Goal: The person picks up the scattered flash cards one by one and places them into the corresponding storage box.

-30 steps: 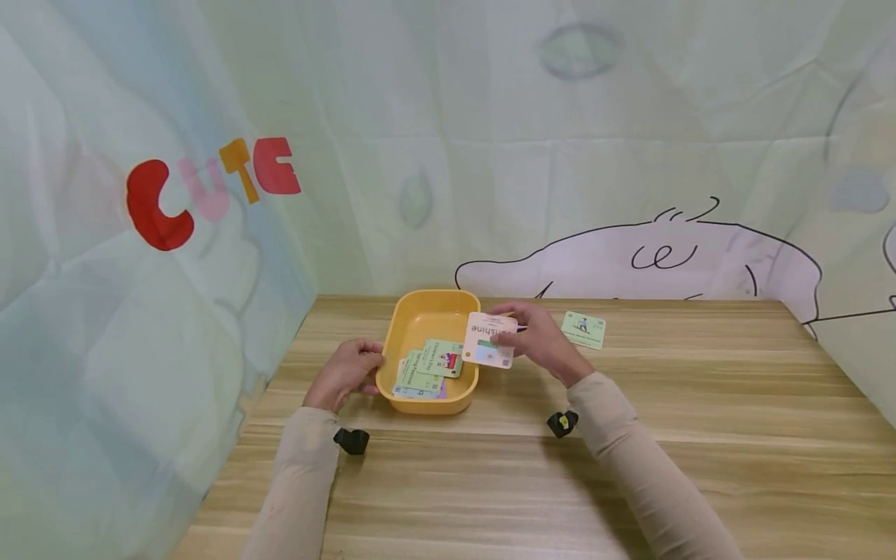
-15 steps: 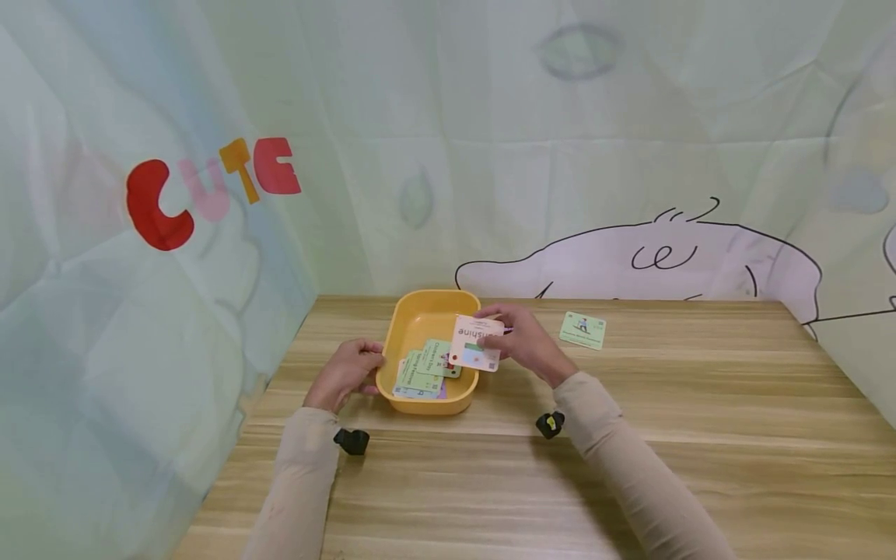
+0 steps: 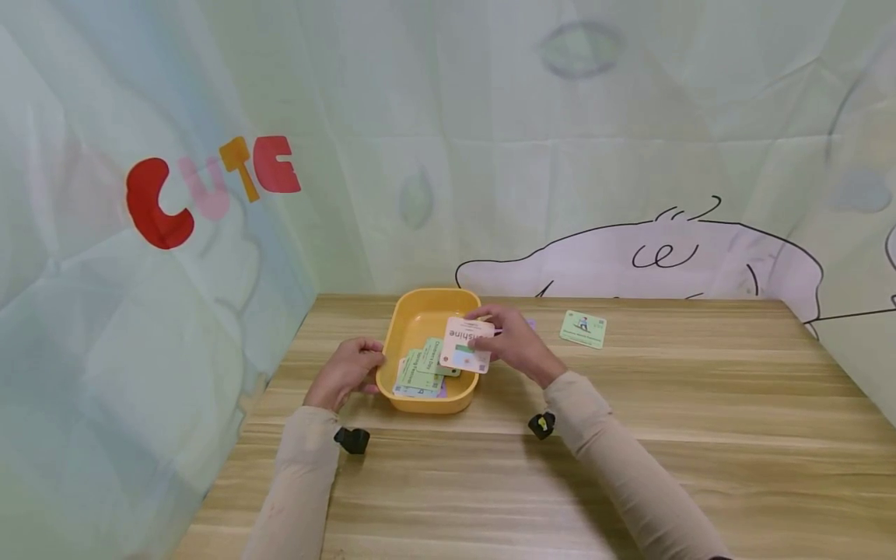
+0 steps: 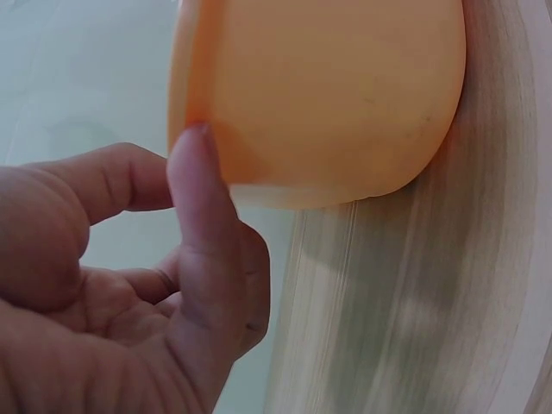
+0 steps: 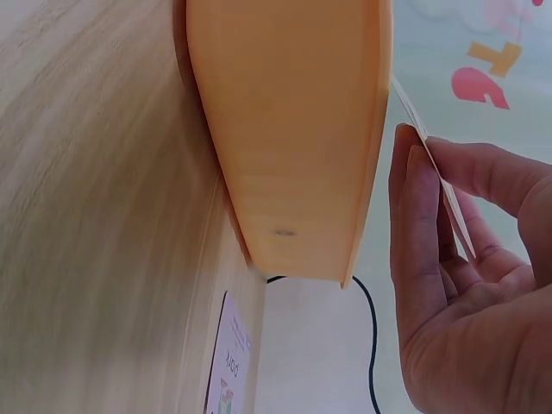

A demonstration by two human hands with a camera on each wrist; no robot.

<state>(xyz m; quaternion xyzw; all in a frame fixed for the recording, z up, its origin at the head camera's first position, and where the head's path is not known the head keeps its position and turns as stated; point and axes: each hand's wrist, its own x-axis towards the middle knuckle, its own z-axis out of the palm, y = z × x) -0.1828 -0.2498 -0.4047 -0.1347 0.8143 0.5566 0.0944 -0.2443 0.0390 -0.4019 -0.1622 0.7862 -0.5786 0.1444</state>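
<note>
1. The table [image 3: 630, 435] is light wood and carries everything here; patterned fabric hangs behind and to its left.
2. The tray [image 3: 420, 315] — a yellow plastic one — sits at the far left of the table and already holds several green cards [image 3: 420, 372] in a loose overlapping pile.
3. The left hand [image 3: 348, 372] rests against the tray's left wall, thumb touching the rim and fingers loosely curled around nothing, as the left wrist view shows.
4. The right hand [image 3: 514, 344] pinches a pale card [image 3: 465, 344] between thumb and fingers, tilted over the tray's right rim.
5. A lone green card [image 3: 583, 329] lies flat to the right, well apart from the tray; a purple card edge [image 3: 530, 323] peeks out behind the right hand.
6. Risk, as I judge it — the held card hangs half outside the rim, so a release here could catch its edge on the wall and drop it onto the table.
</note>
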